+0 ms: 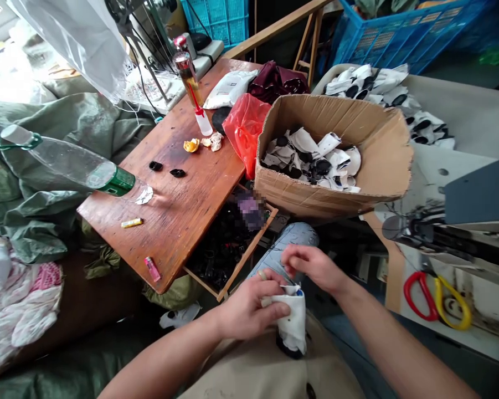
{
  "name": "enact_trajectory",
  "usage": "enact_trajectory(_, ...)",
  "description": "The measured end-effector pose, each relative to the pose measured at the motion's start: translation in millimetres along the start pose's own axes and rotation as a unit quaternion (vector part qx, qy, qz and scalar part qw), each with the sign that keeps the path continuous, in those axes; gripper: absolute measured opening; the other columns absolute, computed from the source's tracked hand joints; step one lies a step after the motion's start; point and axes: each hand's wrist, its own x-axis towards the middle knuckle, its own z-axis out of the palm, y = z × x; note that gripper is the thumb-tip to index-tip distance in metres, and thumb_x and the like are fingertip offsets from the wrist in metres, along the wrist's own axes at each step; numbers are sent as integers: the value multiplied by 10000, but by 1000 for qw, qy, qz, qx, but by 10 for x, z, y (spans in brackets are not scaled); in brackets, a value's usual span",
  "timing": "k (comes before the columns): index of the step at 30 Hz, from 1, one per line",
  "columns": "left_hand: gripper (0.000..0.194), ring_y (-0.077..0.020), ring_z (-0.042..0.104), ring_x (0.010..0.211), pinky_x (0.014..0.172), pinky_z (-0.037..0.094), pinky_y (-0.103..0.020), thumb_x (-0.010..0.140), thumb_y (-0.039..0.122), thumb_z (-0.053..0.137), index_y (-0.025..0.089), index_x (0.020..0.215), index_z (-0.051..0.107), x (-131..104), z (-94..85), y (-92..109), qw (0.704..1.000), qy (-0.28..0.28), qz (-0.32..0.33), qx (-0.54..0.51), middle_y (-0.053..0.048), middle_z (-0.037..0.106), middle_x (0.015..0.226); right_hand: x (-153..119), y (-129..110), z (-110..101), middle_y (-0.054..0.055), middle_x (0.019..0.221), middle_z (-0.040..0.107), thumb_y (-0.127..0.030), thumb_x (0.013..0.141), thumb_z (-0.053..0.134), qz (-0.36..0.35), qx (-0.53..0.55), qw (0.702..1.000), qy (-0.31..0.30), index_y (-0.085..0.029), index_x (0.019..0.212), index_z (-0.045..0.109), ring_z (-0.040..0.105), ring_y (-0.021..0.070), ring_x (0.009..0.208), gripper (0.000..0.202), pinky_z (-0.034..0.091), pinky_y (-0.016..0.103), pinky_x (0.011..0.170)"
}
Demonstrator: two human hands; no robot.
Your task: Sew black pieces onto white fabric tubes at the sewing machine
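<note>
My left hand [253,305] is closed on a white fabric tube [293,321], its thumb across the near face. The tube has a black lower end, and a bit of blue shows at its upper rim. It hangs above my lap. Just above and to the right, my right hand [311,267] is curled with fingertips pinched together, apart from the tube. Whatever those fingertips may hold is too small or hidden to make out. Beyond my hands, an open drawer [249,252] holds many small black pieces.
A cardboard box [315,199] full of white and black pieces stands ahead. Red-and-yellow scissors [434,299] lie at right beside a sewing machine [482,194]. The wooden table [178,210] carries a pink lighter [152,269], a plastic bottle [75,163] and orange peel [191,145].
</note>
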Motion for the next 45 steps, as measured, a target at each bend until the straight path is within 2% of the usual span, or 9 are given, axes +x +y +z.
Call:
enact_trajectory(3,278,-201,601,991,904,505,-317,1003,391,544,153,913,655,-219,-216,-41,999,43,25,-10,-125,624,1065,684,173,513,61,974,730,-298,979,569,97,-115,987,48,-162,1036,677,697,183,888,183,551,283,794)
enact_trajectory(7,187,-187,588,979,876,484,-303,1026,260,495,155,988,645,-513,-605,-40,998,18,2,64,-125,611,1116,1255,305,1106,173,1140,698,-138,871,664,117,-177,974,81,-134,1040,673,657,296,1077,169,508,405,922)
enact_trajectory(14,270,-201,604,1016,890,499,-313,1027,357,501,157,1002,680,-633,-882,-336,990,-13,-132,41,-129,603,1258,1162,300,1144,100,1066,731,-128,927,520,83,-138,978,129,-177,1098,660,693,219,984,226,524,321,886)
enact_trajectory(18,309,-276,560,1231,1018,462,-382,1010,424,530,166,967,694,-394,-701,-441,993,19,-114,27,-147,534,1438,596,104,862,9,799,715,-284,961,488,49,20,982,183,-204,1222,619,693,155,675,304,556,250,661)
enact_trajectory(23,245,-286,442,1388,1100,406,-387,1008,384,550,187,972,691,-42,-271,-273,998,-34,-47,18,-140,533,1442,-20,-131,494,23,685,678,-422,895,587,39,175,935,307,-190,964,697,633,164,577,267,512,264,549)
enact_trajectory(32,397,-215,510,1072,980,435,-341,1003,505,517,160,856,648,302,349,3,998,-58,-5,-13,-98,555,1075,-559,-118,242,15,720,662,-329,834,647,19,247,902,353,-176,869,679,614,148,611,160,510,241,556)
enact_trajectory(36,418,-203,482,963,903,440,-325,1012,502,494,158,810,621,380,501,220,994,-102,-5,46,-60,516,889,-876,-32,24,60,976,718,-154,884,556,-160,38,920,355,-214,1145,697,691,158,779,302,564,252,668)
enact_trajectory(39,407,-204,494,958,889,450,-325,1008,498,502,158,812,610,406,662,333,993,-99,4,64,-67,526,910,-1056,20,-161,55,917,728,-58,885,500,-264,-150,874,380,-206,1100,701,703,161,804,329,562,247,691)
enact_trajectory(45,406,-217,523,1017,921,488,-335,1024,483,450,163,837,614,517,884,400,988,-92,51,117,-96,548,985,-1182,69,-224,54,926,726,-25,826,472,-226,-181,821,492,-178,1182,616,704,169,778,413,564,259,700)
